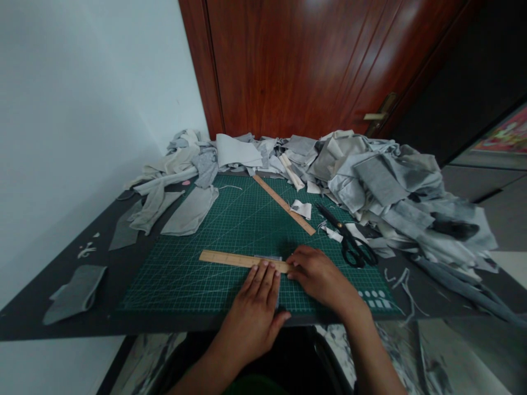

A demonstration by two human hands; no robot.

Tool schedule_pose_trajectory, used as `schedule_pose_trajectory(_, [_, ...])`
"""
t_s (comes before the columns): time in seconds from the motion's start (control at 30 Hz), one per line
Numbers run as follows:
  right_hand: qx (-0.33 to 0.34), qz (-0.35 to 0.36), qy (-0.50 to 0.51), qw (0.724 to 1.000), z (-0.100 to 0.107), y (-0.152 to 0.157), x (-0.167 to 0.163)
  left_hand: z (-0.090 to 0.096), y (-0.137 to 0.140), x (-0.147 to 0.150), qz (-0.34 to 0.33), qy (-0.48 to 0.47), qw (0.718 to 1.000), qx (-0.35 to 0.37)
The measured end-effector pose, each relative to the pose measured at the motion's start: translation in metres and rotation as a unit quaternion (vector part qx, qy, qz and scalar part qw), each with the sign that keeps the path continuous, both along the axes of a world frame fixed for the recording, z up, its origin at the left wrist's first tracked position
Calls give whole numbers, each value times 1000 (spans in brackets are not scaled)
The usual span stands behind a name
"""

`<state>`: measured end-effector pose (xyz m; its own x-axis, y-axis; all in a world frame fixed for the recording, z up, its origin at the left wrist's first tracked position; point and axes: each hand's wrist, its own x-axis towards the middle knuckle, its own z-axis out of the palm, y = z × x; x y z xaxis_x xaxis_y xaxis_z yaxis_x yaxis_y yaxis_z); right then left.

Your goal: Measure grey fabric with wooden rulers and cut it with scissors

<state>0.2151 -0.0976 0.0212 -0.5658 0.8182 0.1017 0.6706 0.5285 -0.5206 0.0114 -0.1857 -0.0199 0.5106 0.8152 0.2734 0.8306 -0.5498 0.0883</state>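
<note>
A wooden ruler (pixel 228 258) lies crosswise on the green cutting mat (pixel 177 280), near its front. My left hand (pixel 257 310) lies flat over the ruler's right part, its fingers stretched out and pressing down. Under the ruler and that hand is a small pale grey fabric piece (pixel 279 299), mostly covered. At the ruler's right end, my right hand (pixel 319 274) is closed, thumb and fingers pinching around the tip. Black-handled scissors (pixel 348 236) rest to the right of this hand, blades pointing away to the left.
A second wooden ruler (pixel 284 204) lies diagonally farther back, with a white scrap (pixel 302 209) touching it. Grey and cream fabric heaps (pixel 382 181) line the back and right. Folded grey cloth (pixel 76 293) sits at the table's left. Behind stands a wooden door (pixel 296 66).
</note>
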Motion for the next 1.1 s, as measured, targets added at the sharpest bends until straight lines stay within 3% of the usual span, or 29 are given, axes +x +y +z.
schedule_pose_trajectory(1.1, [-6,-1,8,1000,4,-3,0,2,0,0,-2,5,1000,-7])
